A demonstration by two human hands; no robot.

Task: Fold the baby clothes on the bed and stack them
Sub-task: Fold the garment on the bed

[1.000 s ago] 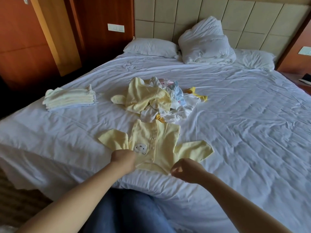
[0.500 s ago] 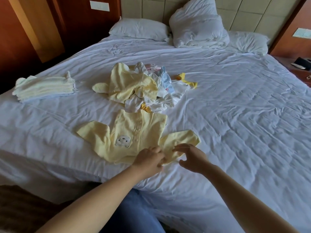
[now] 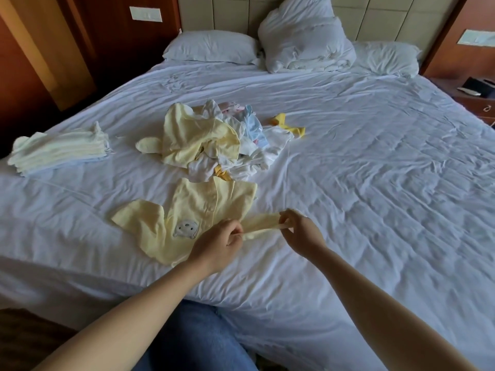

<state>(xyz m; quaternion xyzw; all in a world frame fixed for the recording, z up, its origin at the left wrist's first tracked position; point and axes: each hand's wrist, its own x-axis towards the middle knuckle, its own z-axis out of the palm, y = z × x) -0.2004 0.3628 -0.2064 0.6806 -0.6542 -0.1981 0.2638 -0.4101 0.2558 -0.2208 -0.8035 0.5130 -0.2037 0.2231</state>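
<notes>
A pale yellow baby shirt [image 3: 203,210] with a small animal patch lies spread on the white bed [image 3: 375,183], front up, near its front edge. My left hand [image 3: 218,243] pinches the base of the shirt's right sleeve. My right hand [image 3: 300,232] pinches that sleeve's cuff end, and the sleeve is stretched between them, lifted a little off the sheet. Behind the shirt sits a loose pile of unfolded baby clothes [image 3: 214,143], yellow, white and light blue. A stack of folded clothes [image 3: 57,151] rests at the bed's left edge.
Two pillows [image 3: 211,48] and a bunched white duvet [image 3: 305,36] lie at the headboard. A nightstand [image 3: 476,95] with dark items stands at the far right. Wooden wall panels run along the left. My jeans-clad leg [image 3: 192,338] presses against the bed's front edge.
Both hands left the shirt's bottom hem and moved right to the right sleeve, which they now grip at both ends and hold taut. The view shifted slightly.
</notes>
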